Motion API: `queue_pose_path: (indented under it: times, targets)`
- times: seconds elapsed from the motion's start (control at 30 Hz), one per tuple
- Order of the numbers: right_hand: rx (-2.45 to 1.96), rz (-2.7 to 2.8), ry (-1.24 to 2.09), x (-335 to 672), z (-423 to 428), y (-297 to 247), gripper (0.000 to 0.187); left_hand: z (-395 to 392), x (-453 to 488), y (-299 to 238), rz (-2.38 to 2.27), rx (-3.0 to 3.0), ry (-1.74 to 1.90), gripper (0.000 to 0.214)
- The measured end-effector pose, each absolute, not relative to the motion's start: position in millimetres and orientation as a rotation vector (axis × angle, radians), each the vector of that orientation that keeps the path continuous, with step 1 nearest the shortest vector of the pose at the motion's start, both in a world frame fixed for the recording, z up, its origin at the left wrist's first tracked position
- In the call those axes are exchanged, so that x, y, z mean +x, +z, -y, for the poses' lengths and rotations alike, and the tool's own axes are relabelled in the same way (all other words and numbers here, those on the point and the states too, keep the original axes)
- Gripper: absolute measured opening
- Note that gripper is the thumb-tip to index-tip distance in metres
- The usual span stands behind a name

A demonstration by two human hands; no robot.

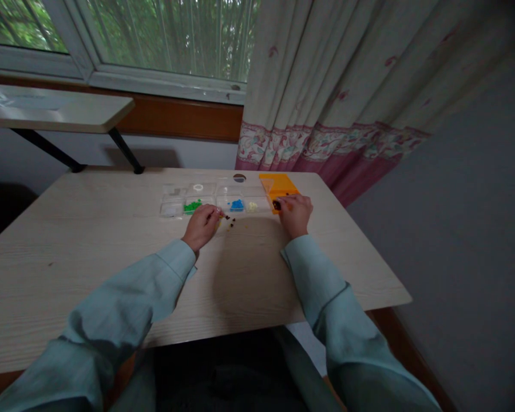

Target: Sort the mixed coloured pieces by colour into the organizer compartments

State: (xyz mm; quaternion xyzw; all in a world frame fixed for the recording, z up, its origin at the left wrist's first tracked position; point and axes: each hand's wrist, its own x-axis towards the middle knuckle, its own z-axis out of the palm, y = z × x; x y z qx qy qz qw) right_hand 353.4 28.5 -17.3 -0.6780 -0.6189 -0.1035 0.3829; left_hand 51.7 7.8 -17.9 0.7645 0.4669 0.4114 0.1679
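Left hand (202, 225) rests on the surface (90, 246), fingers curled, tips pinched together just beside a few loose dark beads (230, 220); cannot tell if a bead is between them. Right hand (295, 213) is loosely curled, fingertips touching the near edge of the orange tray (280, 184), where more dark bits (277, 204) sit; grip unclear. Between the hands, further back, is a clear compartment box (174, 197) holding green beads (193, 205), blue beads (237, 204), pale yellow beads (252, 206) and a white ring (198, 187). The tray is just beside the box's right end.
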Motion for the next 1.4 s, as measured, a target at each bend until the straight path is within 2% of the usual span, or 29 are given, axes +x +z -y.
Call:
queue_pose_path:
  times: [0.5, 0.77, 1.2, 1.4]
  targets:
    - [-1.812, 1.508, -0.242, 358, -31, -24, 0.037, -8, 52, -18, -1.355, 2.212, 1.178, 0.027]
    - [-1.695, 1.615, -0.212, 341, -27, -19, 0.036, -5, 53, -20, -1.338, 2.484, 0.982, 0.019]
    - [-1.600, 1.722, -0.201, 319, -20, -14, 0.032, 3, 60, -14, -1.350, 2.655, 0.790, 0.027]
    - [-1.601, 1.728, -0.172, 317, -19, -13, 0.033, 4, 60, -13, -1.361, 2.680, 0.786, 0.022]
